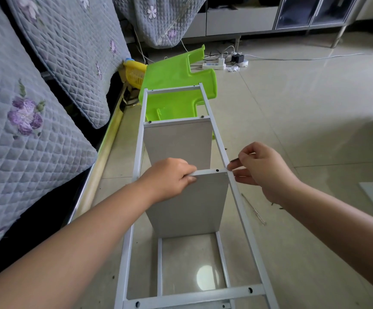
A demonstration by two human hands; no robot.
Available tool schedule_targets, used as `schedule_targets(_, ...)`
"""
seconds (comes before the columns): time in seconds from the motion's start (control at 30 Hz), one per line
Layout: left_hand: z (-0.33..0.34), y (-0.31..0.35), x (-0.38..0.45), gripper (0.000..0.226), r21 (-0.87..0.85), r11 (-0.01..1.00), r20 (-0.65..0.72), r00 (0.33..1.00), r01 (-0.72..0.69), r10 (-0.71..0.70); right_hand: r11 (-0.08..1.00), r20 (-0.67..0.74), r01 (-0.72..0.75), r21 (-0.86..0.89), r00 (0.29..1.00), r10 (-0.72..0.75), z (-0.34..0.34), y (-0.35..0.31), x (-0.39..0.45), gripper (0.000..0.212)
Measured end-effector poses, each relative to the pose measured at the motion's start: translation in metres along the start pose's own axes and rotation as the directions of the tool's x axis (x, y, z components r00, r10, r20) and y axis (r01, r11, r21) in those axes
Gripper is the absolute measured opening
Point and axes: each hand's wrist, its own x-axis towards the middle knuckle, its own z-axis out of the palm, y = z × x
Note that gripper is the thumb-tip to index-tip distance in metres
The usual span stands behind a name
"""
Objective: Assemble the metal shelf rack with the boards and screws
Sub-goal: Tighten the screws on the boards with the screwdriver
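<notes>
Left hand (172, 178) grips the upright board's (194, 197) top edge — right hand (262, 172), pinching a dark screw (234, 160), sits nearer the right rail (220, 143).

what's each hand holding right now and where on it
The left hand grips the near board by its top edge. The right hand pinches a small dark screw beside the frame rail, fingertips at the board's corner.

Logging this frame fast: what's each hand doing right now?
Left hand: grips the near board by its top edge.
Right hand: holds a dark screw, fingertips at the frame rail.
</notes>
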Motion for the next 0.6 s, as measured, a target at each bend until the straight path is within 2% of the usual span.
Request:
schedule_targets(0.1, 0.001, 0.001, -0.001, 0.029, -0.008, 1.0, -0.02, 1.0, 0.012, -0.012, 0.96, 0.022, 0.158, -0.23, 0.987, -0.157, 0.004, 0.0, -0.002, 0.023)
schedule_targets(0.2, 0.004, 0.002, -0.002, 0.03, 0.008, 1.0, -0.042, 0.999, 0.028, -0.028, 0.772, 0.135, 0.337, -0.539, 0.939, -0.316, 0.005, -0.003, -0.004, 0.014)
schedule_targets(0.27, 0.005, 0.003, -0.003, 0.03, 0.042, 0.999, -0.056, 0.998, 0.029, -0.026, 0.646, 0.189, 0.411, -0.643, 0.903, -0.387, 0.005, -0.002, -0.003, 0.012)
schedule_targets(0.43, 0.008, 0.003, -0.004, 0.03, 0.135, 0.991, -0.045, 0.999, -0.014, 0.02, 0.499, 0.305, 0.571, -0.651, 0.8, -0.517, 0.001, 0.004, 0.006, 0.015)
schedule_targets(0.53, 0.008, 0.004, -0.005, 0.029, 0.142, 0.99, -0.047, 0.998, -0.026, 0.033, 0.293, 0.413, 0.717, -0.632, 0.632, -0.655, 0.003, 0.005, 0.009, 0.01)
schedule_targets(0.6, 0.008, 0.005, -0.007, 0.029, 0.158, 0.987, -0.039, 0.999, -0.028, 0.035, 0.184, 0.475, 0.749, -0.637, 0.569, -0.671, 0.005, 0.009, 0.011, 0.007)
